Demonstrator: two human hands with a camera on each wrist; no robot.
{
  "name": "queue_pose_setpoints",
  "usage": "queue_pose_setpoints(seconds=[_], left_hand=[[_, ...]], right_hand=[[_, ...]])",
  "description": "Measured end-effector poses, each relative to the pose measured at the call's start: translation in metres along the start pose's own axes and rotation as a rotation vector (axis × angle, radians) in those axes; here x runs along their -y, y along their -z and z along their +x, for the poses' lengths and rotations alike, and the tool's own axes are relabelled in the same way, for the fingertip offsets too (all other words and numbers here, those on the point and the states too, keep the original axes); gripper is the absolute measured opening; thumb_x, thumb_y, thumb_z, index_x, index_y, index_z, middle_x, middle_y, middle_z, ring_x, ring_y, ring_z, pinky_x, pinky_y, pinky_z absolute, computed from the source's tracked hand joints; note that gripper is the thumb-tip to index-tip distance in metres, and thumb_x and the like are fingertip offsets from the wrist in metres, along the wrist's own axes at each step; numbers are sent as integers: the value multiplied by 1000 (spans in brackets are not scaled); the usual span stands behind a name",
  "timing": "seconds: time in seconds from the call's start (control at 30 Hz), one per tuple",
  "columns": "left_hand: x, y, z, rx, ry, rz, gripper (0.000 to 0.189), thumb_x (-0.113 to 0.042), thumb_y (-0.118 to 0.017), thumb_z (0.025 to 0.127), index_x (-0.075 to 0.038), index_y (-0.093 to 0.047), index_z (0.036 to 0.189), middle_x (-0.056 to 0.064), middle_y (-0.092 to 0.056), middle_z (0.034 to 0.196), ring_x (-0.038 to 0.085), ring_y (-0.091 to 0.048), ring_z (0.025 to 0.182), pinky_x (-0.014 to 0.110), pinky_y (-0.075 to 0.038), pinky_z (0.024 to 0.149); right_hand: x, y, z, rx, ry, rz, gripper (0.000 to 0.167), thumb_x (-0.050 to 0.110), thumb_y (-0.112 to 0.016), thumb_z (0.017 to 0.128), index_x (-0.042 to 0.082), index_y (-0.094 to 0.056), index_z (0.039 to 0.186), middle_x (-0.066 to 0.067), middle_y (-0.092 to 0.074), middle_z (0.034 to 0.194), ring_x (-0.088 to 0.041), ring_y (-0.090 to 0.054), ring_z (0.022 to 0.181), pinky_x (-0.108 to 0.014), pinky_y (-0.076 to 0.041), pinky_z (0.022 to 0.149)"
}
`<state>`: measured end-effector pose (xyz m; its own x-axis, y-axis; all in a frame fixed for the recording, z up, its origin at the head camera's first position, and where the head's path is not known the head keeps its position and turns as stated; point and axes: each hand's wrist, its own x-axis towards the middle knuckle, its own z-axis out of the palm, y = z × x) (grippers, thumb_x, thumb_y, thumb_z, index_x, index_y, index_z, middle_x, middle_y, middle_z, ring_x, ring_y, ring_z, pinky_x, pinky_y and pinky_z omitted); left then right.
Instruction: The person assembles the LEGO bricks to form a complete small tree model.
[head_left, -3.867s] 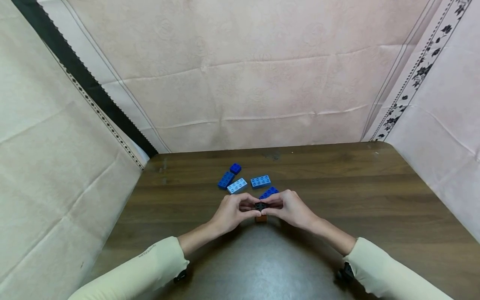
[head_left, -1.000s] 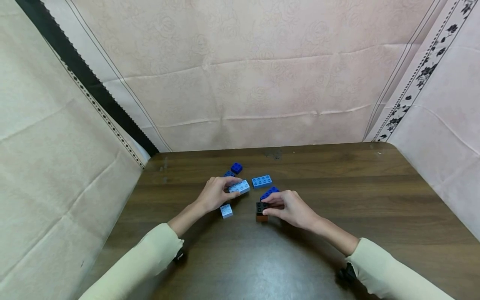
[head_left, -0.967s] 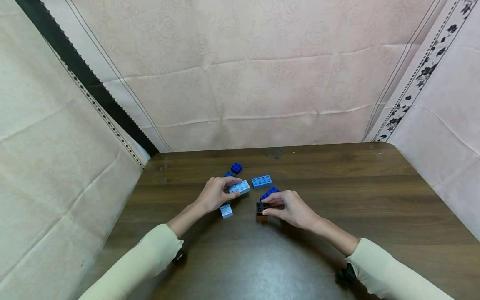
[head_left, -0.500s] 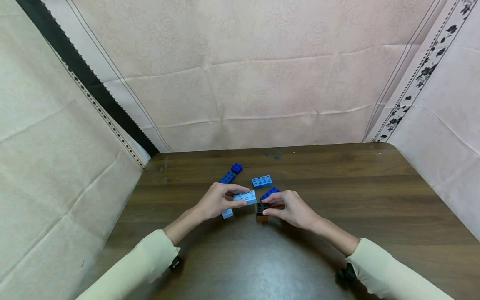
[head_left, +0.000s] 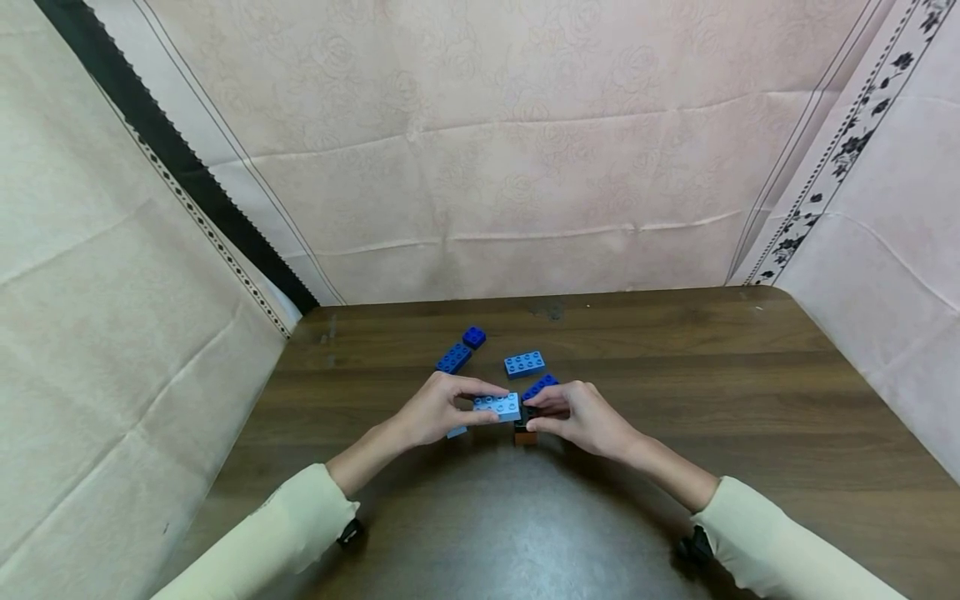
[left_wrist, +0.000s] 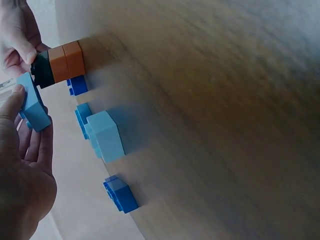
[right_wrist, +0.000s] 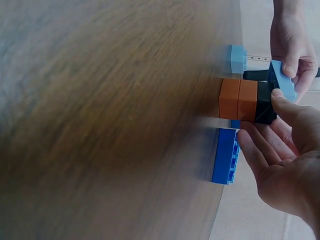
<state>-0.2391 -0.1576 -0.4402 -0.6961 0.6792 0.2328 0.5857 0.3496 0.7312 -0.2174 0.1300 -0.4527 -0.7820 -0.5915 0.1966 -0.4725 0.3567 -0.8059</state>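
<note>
My left hand [head_left: 438, 408] pinches a light blue building brick [head_left: 497, 406] between thumb and fingers. That brick is tilted in the left wrist view, its lower side close to the studs of a black brick [left_wrist: 42, 69]; I cannot tell whether they touch. The black brick tops a small upright stack on the table, above two orange-brown bricks [right_wrist: 237, 99]. My right hand [head_left: 581, 414] pinches the black brick, thumb on the near side and fingers behind. In the head view, the held light blue brick and the fingers partly cover the black one.
A smaller light blue brick [head_left: 457, 432] lies below the left hand, partly hidden. Behind the hands on the wooden table [head_left: 675, 358] lie a mid-blue brick [head_left: 524, 364], a dark blue brick [head_left: 540, 386], another blue brick [head_left: 453, 357] and a small blue brick [head_left: 474, 337].
My left hand, earlier at the black brick, has since taken up the light blue brick and carried it right and nearer to the stack. The right hand keeps its hold in place.
</note>
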Motion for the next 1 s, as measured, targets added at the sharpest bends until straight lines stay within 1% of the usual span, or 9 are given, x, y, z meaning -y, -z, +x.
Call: queue_pose_setpoints(seconds=[0.13,0.23,0.37,0.53,0.67,0.77,0.9,1.0], left_hand=[[-3,-2,1,19,-22,-11,35,-20,-82,96,-17,-78,131,-2,-76,126,11,-73,111,41,-61,95],[-5,-3,3,30,-47,3,35,-19,-81,96,-15,-78,130,-1,-76,126,11,-73,113,40,-61,93],[-8,-2,4,40,-74,43,34,-17,-81,96,-13,-78,130,1,-76,126,10,-73,112,37,-62,90],[-15,-1,7,72,-80,108,33,-17,-81,97,-12,-77,130,2,-76,126,7,-73,107,34,-63,86],[-21,1,11,99,-60,147,32,-18,-81,97,-13,-78,128,1,-76,126,5,-72,96,30,-63,78],[-23,2,12,110,-36,158,31,-18,-82,97,-13,-79,127,2,-76,126,5,-70,89,25,-62,72],[-23,0,11,97,-6,157,31,-18,-82,96,-15,-78,127,0,-77,125,5,-69,89,23,-61,74],[-21,-3,7,68,17,143,33,-19,-82,97,-18,-77,129,-2,-77,125,6,-69,94,26,-61,81]], right_hand=[[-1,0,0,5,5,5,30,15,-79,99,0,-74,125,-10,-77,117,-23,-75,109,-36,-61,92],[-1,0,0,5,7,8,30,15,-79,99,0,-74,124,-10,-77,117,-24,-75,110,-36,-61,92],[-1,0,1,2,14,10,29,14,-79,99,0,-74,124,-10,-77,117,-24,-75,110,-36,-61,92],[-2,0,1,1,15,12,29,15,-79,98,0,-75,123,-9,-78,117,-23,-76,108,-35,-61,91],[-2,1,1,4,11,14,29,16,-79,99,-1,-75,123,-10,-77,117,-22,-76,108,-34,-61,91],[-1,1,1,8,10,13,30,16,-79,99,-1,-75,123,-10,-77,117,-23,-76,108,-35,-62,91],[1,1,1,15,10,8,29,15,-79,99,0,-74,123,-10,-77,117,-23,-75,109,-35,-61,91],[1,2,1,20,12,5,29,14,-79,99,0,-74,124,-10,-77,117,-23,-75,109,-35,-61,92]])
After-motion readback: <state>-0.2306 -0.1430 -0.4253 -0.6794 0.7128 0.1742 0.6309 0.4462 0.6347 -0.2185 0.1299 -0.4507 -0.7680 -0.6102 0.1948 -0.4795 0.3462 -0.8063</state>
